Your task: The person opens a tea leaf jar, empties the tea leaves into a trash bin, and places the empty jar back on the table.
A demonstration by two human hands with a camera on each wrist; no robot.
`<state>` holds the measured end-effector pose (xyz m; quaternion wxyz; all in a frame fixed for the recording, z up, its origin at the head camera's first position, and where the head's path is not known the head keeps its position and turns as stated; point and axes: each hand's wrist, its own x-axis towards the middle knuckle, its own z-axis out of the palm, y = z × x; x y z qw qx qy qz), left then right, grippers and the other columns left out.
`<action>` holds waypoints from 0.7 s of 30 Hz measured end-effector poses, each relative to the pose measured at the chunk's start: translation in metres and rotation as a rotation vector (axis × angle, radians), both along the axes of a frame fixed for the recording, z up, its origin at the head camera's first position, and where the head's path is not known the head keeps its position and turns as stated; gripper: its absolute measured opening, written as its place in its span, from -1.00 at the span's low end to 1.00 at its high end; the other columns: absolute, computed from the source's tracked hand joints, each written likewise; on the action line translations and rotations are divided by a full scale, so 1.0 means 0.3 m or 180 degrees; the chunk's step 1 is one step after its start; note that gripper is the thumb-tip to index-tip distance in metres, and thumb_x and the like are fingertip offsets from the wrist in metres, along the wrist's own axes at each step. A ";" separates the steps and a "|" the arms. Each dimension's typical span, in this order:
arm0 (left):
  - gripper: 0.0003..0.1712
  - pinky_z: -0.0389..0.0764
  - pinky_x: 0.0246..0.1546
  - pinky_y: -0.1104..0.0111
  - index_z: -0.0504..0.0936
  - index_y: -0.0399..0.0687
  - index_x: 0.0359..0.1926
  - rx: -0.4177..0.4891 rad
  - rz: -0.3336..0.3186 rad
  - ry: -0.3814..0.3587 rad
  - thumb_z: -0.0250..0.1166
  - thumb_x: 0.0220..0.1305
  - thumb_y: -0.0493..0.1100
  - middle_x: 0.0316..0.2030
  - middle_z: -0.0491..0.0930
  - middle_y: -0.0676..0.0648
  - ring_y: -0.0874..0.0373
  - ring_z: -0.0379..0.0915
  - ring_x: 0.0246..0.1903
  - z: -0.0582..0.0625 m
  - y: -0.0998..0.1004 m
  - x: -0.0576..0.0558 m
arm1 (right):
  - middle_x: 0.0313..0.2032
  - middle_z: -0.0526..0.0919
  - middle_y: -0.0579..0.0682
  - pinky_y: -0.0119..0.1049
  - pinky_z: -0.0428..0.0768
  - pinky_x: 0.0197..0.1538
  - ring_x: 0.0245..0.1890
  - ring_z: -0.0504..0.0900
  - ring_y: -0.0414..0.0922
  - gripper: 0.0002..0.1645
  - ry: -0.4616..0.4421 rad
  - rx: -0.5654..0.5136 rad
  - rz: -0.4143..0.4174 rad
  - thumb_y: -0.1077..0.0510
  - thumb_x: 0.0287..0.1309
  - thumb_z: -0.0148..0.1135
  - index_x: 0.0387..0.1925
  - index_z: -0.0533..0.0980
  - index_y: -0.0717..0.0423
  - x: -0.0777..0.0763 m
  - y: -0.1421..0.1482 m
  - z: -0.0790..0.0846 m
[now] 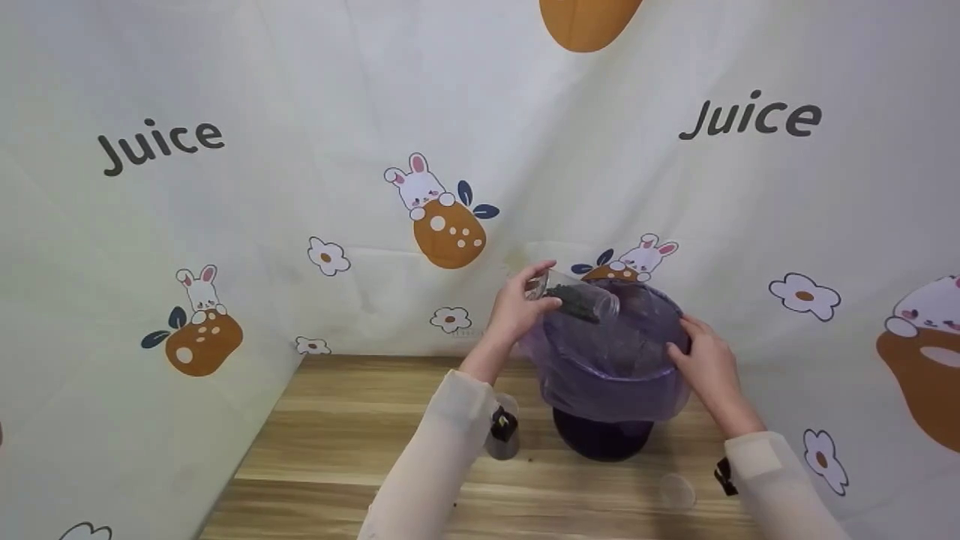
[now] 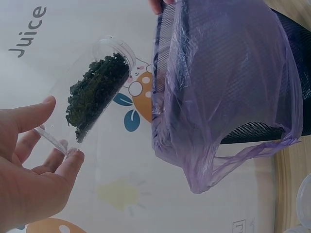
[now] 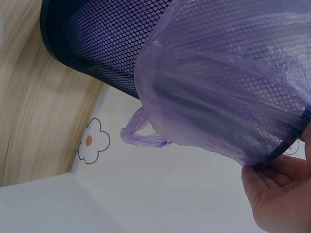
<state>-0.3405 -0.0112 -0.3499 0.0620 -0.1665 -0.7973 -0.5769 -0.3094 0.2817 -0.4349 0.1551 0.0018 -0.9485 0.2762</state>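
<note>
My left hand [image 1: 519, 304] grips a clear plastic jar [image 1: 581, 296] by its base end. Tilted on its side, the jar has its open mouth toward the bin, and dark green dried flakes [image 2: 95, 92] lie along its lower wall. A black mesh bin [image 3: 112, 43] stands lined with a purple plastic bag [image 1: 600, 390], whose edge is folded over the rim. With thumb and fingers, my right hand [image 1: 705, 367] holds the bin's rim through the bag on the right side. The jar's mouth is above the bin's opening.
On the wooden table [image 1: 360, 435], a small container with a dark top [image 1: 502, 435] stands left of the bin. A clear round lid [image 1: 678, 491] lies to its front right. Behind the table hangs a printed cloth [image 1: 337, 112].
</note>
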 end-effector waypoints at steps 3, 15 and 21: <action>-0.33 0.51 0.27 0.10 0.51 -0.07 0.31 0.0004 -0.0007 -0.0003 0.38 0.15 -0.41 0.28 0.50 -0.24 -0.18 0.42 0.29 0.000 0.001 0.001 | 0.36 0.31 0.43 0.26 0.29 0.39 0.35 0.29 0.39 -0.33 -0.0006 -0.0003 -0.0006 0.18 0.29 0.14 0.33 0.30 0.48 -0.001 0.000 -0.001; -0.33 0.54 0.25 0.14 0.51 0.01 0.31 -0.0081 0.0010 -0.0055 0.39 0.17 -0.38 0.30 0.50 -0.16 -0.12 0.44 0.29 0.003 0.007 0.009 | 0.36 0.32 0.41 0.26 0.34 0.35 0.33 0.32 0.41 -0.33 0.0015 -0.0009 -0.0043 0.17 0.28 0.13 0.32 0.31 0.47 -0.004 0.001 -0.005; -0.34 0.52 0.26 0.14 0.51 0.03 0.31 -0.0074 0.0006 -0.0087 0.39 0.18 -0.37 0.31 0.49 -0.14 -0.09 0.43 0.30 0.001 0.007 0.010 | 0.37 0.32 0.39 0.25 0.36 0.34 0.32 0.33 0.40 -0.33 -0.0009 -0.0021 -0.0068 0.17 0.29 0.14 0.34 0.31 0.45 -0.004 0.000 -0.006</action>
